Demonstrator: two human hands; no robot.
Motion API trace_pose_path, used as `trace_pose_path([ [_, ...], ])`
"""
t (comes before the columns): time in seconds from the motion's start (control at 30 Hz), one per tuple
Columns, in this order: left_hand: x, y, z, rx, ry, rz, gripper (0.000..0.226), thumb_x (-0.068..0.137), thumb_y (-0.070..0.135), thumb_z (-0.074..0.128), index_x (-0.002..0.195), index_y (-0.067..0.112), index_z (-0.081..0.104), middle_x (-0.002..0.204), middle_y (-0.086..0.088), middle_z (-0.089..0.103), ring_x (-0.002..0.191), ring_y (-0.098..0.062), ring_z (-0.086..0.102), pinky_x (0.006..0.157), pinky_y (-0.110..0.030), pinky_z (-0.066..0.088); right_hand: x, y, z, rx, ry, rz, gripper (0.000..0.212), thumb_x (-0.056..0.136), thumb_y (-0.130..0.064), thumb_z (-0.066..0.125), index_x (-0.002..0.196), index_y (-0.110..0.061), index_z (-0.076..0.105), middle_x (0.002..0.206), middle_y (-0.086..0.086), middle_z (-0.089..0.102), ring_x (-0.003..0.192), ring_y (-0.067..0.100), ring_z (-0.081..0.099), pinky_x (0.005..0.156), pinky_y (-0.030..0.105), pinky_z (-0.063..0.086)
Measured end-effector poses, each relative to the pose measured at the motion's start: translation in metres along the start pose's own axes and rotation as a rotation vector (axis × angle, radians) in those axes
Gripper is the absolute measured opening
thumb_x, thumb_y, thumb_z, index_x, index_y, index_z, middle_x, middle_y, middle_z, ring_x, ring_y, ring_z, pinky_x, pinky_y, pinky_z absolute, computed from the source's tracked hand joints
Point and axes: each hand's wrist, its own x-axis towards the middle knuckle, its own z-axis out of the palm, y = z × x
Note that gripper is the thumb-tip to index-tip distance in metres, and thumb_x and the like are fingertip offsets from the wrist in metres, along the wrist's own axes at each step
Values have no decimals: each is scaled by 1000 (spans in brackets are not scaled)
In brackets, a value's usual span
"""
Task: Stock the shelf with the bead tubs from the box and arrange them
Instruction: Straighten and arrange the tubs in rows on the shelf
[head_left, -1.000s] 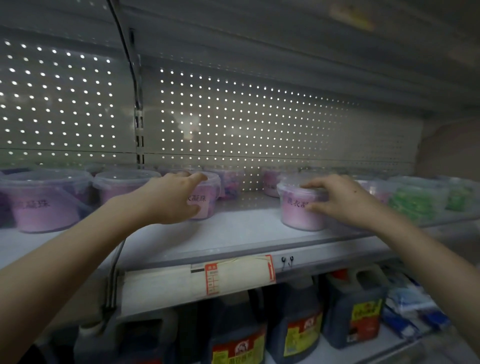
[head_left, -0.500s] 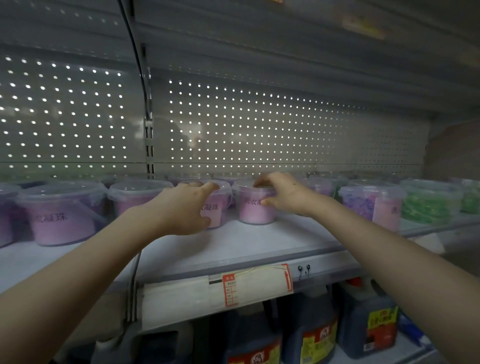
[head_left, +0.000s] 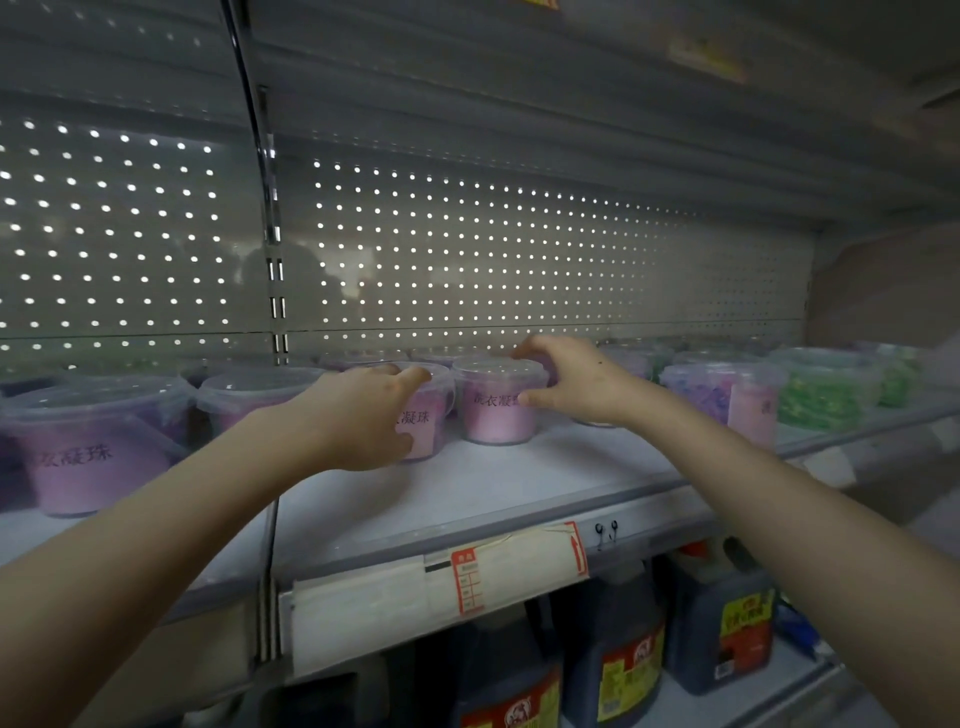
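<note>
My right hand (head_left: 576, 382) grips right tub (head_left: 496, 415), now slid left along shelf (head_left: 493, 483), just beside left tub (head_left: 423, 421) gripped by my left hand (head_left: 363, 415). Pink row closing up.

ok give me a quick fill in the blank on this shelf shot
The right hand grips a ____ bead tub. The left hand holds the neighbouring tub on that one's ____ side. The far-right tubs hold ____ beads. The dark jugs stand one level ____ the tubs.
Missing words: pink, left, green, below.
</note>
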Motion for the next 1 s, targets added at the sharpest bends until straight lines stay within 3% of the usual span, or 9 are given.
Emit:
trace_pose_path([
  [0.1,2,1,-3,40,34,2,59,90,37,49,142,25,24,138,-2,46,119,-26,51,84,-35,43,-19,15,-21,-60,96,56,44,82,-24,71,123,-20,57,128,-1,57,118,17,52,96,28,41],
  [0.23,0,8,-2,50,40,-33,55,92,41,45,141,25,24,141,-2,44,122,-25,49,95,-40,40,-31,38,-36,-156,114,180,43,85,-26,68,124,-14,55,130,6,55,119,21,51,97,30,39],
  [0.37,1,19,-2,84,30,-75,58,92,46,44,140,20,24,143,-6,40,127,-27,45,101,-43,36,-25,49,-25,-282,56,271,43,84,-21,65,125,-12,52,131,11,54,118,30,52,96,37,44],
  [0.5,-1,30,-4,53,72,-69,61,92,47,44,142,24,19,145,-3,35,129,-25,42,103,-41,33,-11,52,-10,-498,-57,287,30,88,-18,57,116,-9,52,124,14,57,111,33,57,77,32,42],
  [0.57,-3,35,-6,-21,94,-31,58,92,46,45,142,29,21,144,2,35,126,-22,45,102,-38,33,-5,57,-10,-565,-83,299,28,89,-14,58,116,-7,56,124,14,59,113,32,57,79,34,43],
  [0.73,5,44,-11,-164,81,-68,50,92,40,48,139,31,32,137,3,42,111,-21,53,92,-36,38,7,78,-13,-526,-52,255,34,83,-3,63,117,-3,59,126,19,57,118,35,55,90,37,46],
  [1.0,31,77,-6,-168,52,-99,55,93,39,48,143,29,28,142,4,39,123,-20,47,102,-37,32,9,86,-9,-363,2,40,31,88,-16,61,119,-11,59,123,14,58,113,34,55,88,36,45],
])
